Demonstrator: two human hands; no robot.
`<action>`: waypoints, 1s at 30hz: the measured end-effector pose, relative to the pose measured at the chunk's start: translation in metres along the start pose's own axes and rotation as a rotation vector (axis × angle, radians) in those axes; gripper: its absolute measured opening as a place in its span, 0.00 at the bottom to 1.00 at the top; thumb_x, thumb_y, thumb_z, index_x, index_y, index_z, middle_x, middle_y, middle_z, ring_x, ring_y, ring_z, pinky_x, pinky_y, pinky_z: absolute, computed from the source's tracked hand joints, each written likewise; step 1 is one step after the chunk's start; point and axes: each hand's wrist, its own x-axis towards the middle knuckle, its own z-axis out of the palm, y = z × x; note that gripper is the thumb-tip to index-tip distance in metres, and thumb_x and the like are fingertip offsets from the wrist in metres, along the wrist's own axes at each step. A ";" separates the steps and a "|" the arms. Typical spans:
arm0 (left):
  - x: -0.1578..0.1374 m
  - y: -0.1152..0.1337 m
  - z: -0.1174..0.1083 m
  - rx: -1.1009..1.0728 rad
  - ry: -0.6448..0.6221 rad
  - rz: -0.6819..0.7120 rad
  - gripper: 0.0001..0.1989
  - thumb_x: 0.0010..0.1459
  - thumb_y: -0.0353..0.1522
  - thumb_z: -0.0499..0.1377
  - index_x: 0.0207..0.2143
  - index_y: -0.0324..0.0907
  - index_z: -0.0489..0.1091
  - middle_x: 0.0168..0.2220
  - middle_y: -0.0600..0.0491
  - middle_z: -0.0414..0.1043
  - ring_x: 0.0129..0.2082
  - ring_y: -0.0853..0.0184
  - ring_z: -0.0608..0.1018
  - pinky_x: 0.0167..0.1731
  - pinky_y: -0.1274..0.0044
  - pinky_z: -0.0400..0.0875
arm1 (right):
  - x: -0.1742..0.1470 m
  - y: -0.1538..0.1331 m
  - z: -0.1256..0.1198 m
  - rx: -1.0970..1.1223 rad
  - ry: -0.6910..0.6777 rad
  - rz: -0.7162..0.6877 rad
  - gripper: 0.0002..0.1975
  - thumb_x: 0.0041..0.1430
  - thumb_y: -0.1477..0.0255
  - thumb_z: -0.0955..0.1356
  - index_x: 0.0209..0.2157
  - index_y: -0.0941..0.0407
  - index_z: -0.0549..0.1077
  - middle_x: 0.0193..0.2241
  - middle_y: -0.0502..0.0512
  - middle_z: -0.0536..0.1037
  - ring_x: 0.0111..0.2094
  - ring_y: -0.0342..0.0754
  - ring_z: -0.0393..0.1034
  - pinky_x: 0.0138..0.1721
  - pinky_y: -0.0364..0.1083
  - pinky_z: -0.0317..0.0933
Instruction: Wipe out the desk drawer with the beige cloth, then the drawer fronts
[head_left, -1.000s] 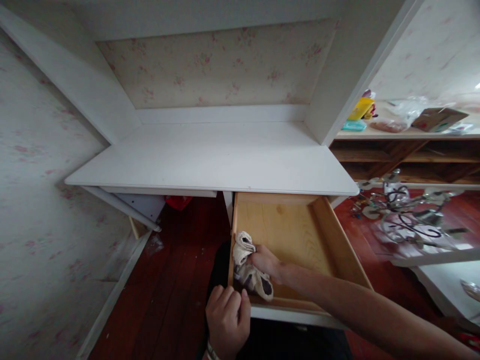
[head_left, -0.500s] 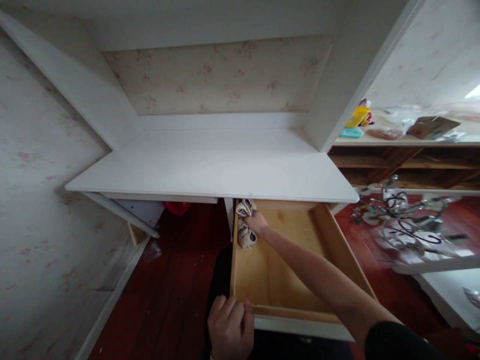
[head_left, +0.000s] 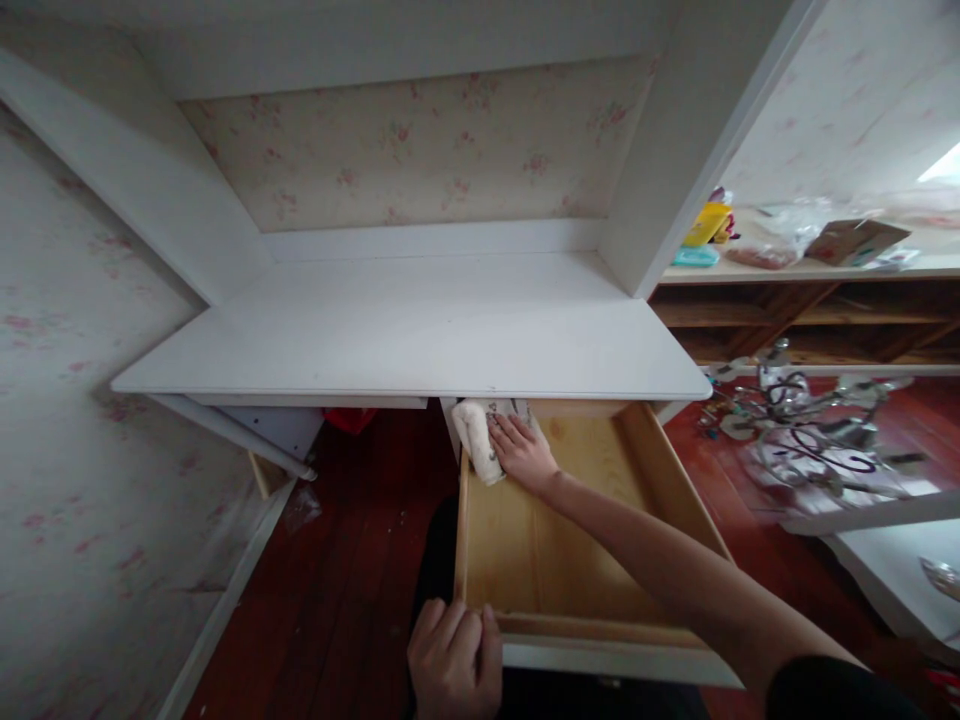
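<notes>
A pulled-out wooden drawer point(head_left: 585, 540) with a white front hangs below the white desk point(head_left: 420, 330). At its near left corner, my left hand point(head_left: 456, 655) is closed over the drawer's edge. My right hand point(head_left: 525, 455) reaches into the back left of the drawer. Its fingers lie stretched out and flat on a pale cloth point(head_left: 476, 440) with dark patches. The cloth is bunched over the drawer's left side wall, and part of it is hidden under the palm. I cannot see my right thumb clearly.
A chandelier point(head_left: 806, 430) with curved arms rests on the red wooden floor point(head_left: 337, 560) to the right. Behind it, a low shelf point(head_left: 750, 310) bears a cardboard box point(head_left: 855, 242), plastic bags and a yellow item point(head_left: 707, 224). A white furniture piece point(head_left: 900, 570) stands at lower right.
My right hand has gone from clutching the bunched cloth to lying flat on it. The cloth is spread wider and now covers the drawer's left wall. My left hand keeps its place on the drawer corner.
</notes>
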 end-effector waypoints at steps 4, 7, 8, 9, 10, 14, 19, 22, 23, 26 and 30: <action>0.001 -0.001 0.001 0.006 0.007 0.001 0.18 0.56 0.23 0.56 0.16 0.41 0.56 0.17 0.55 0.56 0.21 0.70 0.60 0.25 0.73 0.53 | 0.006 0.011 0.030 -0.039 -0.111 0.057 0.15 0.66 0.78 0.61 0.49 0.62 0.74 0.54 0.63 0.71 0.57 0.59 0.60 0.56 0.57 0.56; 0.000 -0.001 0.001 0.014 -0.008 0.005 0.17 0.56 0.23 0.56 0.17 0.41 0.57 0.17 0.55 0.56 0.21 0.70 0.60 0.25 0.73 0.53 | 0.002 0.015 0.036 -0.054 -0.134 0.085 0.16 0.64 0.79 0.61 0.51 0.65 0.72 0.53 0.67 0.71 0.54 0.60 0.62 0.53 0.57 0.57; 0.000 -0.001 0.001 0.017 -0.012 0.000 0.17 0.56 0.23 0.56 0.17 0.41 0.57 0.17 0.55 0.56 0.21 0.70 0.60 0.25 0.73 0.54 | -0.001 0.018 0.035 -0.061 -0.145 0.089 0.17 0.64 0.79 0.61 0.52 0.65 0.72 0.52 0.68 0.71 0.54 0.60 0.63 0.53 0.58 0.57; -0.001 -0.001 0.001 0.018 -0.016 -0.006 0.17 0.56 0.23 0.56 0.17 0.41 0.57 0.17 0.55 0.57 0.22 0.70 0.60 0.25 0.73 0.54 | -0.005 0.022 0.033 -0.069 -0.158 0.089 0.17 0.64 0.79 0.60 0.52 0.66 0.72 0.52 0.69 0.71 0.54 0.60 0.63 0.53 0.58 0.56; -0.001 -0.001 0.001 0.018 -0.019 -0.012 0.17 0.56 0.23 0.56 0.17 0.41 0.57 0.17 0.55 0.57 0.22 0.70 0.60 0.26 0.73 0.54 | -0.010 0.027 0.031 -0.076 -0.174 0.088 0.17 0.64 0.79 0.60 0.52 0.66 0.72 0.51 0.69 0.72 0.53 0.60 0.63 0.53 0.57 0.55; 0.000 0.001 0.000 0.022 -0.025 -0.033 0.17 0.57 0.23 0.56 0.17 0.41 0.57 0.18 0.55 0.57 0.22 0.69 0.60 0.26 0.72 0.54 | -0.041 0.058 0.018 -0.109 -0.250 0.104 0.17 0.64 0.81 0.59 0.50 0.67 0.73 0.49 0.69 0.73 0.53 0.59 0.62 0.54 0.56 0.53; 0.001 0.002 -0.001 0.013 -0.034 -0.037 0.17 0.57 0.23 0.57 0.17 0.41 0.56 0.18 0.55 0.56 0.22 0.70 0.60 0.26 0.73 0.54 | -0.091 0.097 -0.009 -0.165 -0.372 0.243 0.14 0.62 0.82 0.60 0.43 0.68 0.76 0.43 0.72 0.76 0.49 0.61 0.66 0.49 0.57 0.56; 0.001 0.001 -0.002 0.001 -0.048 -0.036 0.17 0.57 0.23 0.57 0.17 0.41 0.56 0.18 0.56 0.56 0.22 0.70 0.60 0.26 0.73 0.54 | -0.109 0.103 -0.024 -0.179 -0.455 0.335 0.13 0.60 0.83 0.61 0.40 0.67 0.77 0.39 0.72 0.77 0.45 0.61 0.69 0.46 0.55 0.59; 0.000 0.001 -0.002 -0.001 -0.051 -0.034 0.17 0.57 0.24 0.57 0.17 0.41 0.56 0.18 0.56 0.56 0.22 0.70 0.60 0.26 0.73 0.54 | -0.112 0.102 -0.028 -0.175 -0.484 0.356 0.13 0.60 0.83 0.62 0.39 0.66 0.77 0.38 0.71 0.77 0.44 0.60 0.71 0.45 0.55 0.60; 0.001 0.001 -0.003 0.001 -0.052 -0.028 0.17 0.57 0.24 0.57 0.17 0.42 0.56 0.18 0.56 0.56 0.22 0.70 0.60 0.26 0.73 0.55 | -0.117 0.088 -0.039 -0.137 -0.575 0.408 0.13 0.58 0.84 0.62 0.36 0.64 0.78 0.34 0.69 0.79 0.37 0.58 0.74 0.39 0.52 0.63; 0.001 0.002 -0.005 0.007 -0.054 -0.024 0.17 0.56 0.24 0.57 0.17 0.42 0.56 0.18 0.56 0.56 0.22 0.70 0.60 0.26 0.73 0.55 | -0.136 0.062 -0.063 -0.043 -0.678 0.412 0.11 0.56 0.82 0.64 0.34 0.60 0.78 0.32 0.65 0.80 0.33 0.58 0.76 0.31 0.49 0.64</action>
